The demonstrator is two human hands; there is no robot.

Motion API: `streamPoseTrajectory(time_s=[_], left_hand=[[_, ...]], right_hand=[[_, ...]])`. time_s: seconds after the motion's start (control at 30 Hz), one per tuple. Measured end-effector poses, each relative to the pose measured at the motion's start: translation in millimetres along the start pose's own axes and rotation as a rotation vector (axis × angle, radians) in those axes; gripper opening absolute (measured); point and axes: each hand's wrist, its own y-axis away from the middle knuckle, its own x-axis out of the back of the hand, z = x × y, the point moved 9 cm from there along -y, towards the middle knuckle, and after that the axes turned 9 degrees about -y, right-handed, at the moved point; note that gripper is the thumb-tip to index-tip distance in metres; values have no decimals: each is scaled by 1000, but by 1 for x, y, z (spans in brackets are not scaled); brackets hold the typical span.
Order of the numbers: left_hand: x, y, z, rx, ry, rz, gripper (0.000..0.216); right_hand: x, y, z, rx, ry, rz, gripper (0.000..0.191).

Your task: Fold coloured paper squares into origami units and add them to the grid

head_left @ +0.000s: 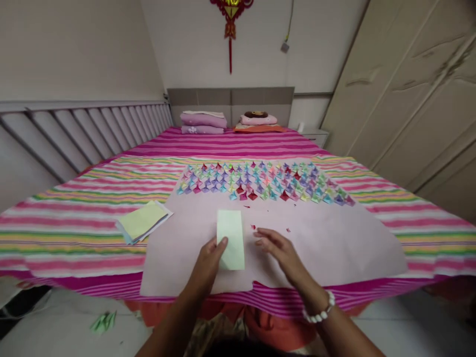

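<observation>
A pale green paper rectangle (pixel 232 240), taller than wide, is held up over a large pinkish sheet (pixel 320 248). My left hand (pixel 210 260) grips its left edge, thumb on the front and fingers behind. To the right of the paper, apart from it, my right hand (pixel 278 250) hovers with its fingers apart and nothing in them. Small red scraps (pixel 253 227) lie on the sheet near those fingertips. Farther back, rows of small folded paper pieces (pixel 260 181) in many colours cover the far part of the sheet.
A stack of coloured papers (pixel 145 221), yellow-green on top, lies left on the striped bedspread (pixel 74 218). Folded bedding (pixel 204 122) sits by the headboard (pixel 201 99). A rail (pixel 85 131) runs along the left, a wardrobe (pixel 405 89) on the right. Green paper (pixel 104 322) lies on the floor.
</observation>
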Motion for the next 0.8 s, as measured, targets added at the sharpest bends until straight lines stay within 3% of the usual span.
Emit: streamPoseTrajectory(time_s=[0.1, 0.23, 0.3, 0.4, 0.47, 0.53, 0.63, 0.73, 0.8], left_hand=[[-23, 11, -4, -75, -207, -133, 39], [-32, 24, -5, -164, -440, -251, 37], [-28, 25, -2, -226, -533, -217, 32], [-6, 19, 9, -325, -531, 27, 37], [7, 14, 4, -268, -400, 142, 69], [6, 9, -14, -101, -202, 104, 90], [-12, 11, -35, 111, 31, -68, 75], [-13, 16, -33, 135, 50, -128, 48], [-3, 16, -24, 109, -46, -87, 47]], right_hand=[[-36, 14, 8, -74, -244, -66, 41], [-40, 22, 17, -144, -371, -9, 30], [-35, 24, 20, -168, -372, 24, 26], [-26, 24, 23, -187, -400, 90, 25], [-23, 25, 24, -191, -451, 144, 25], [-25, 27, 26, -199, -505, 170, 25], [-32, 30, 28, -235, -559, 161, 25], [-30, 31, 27, -241, -524, 163, 26], [-25, 31, 23, -233, -487, 152, 26]])
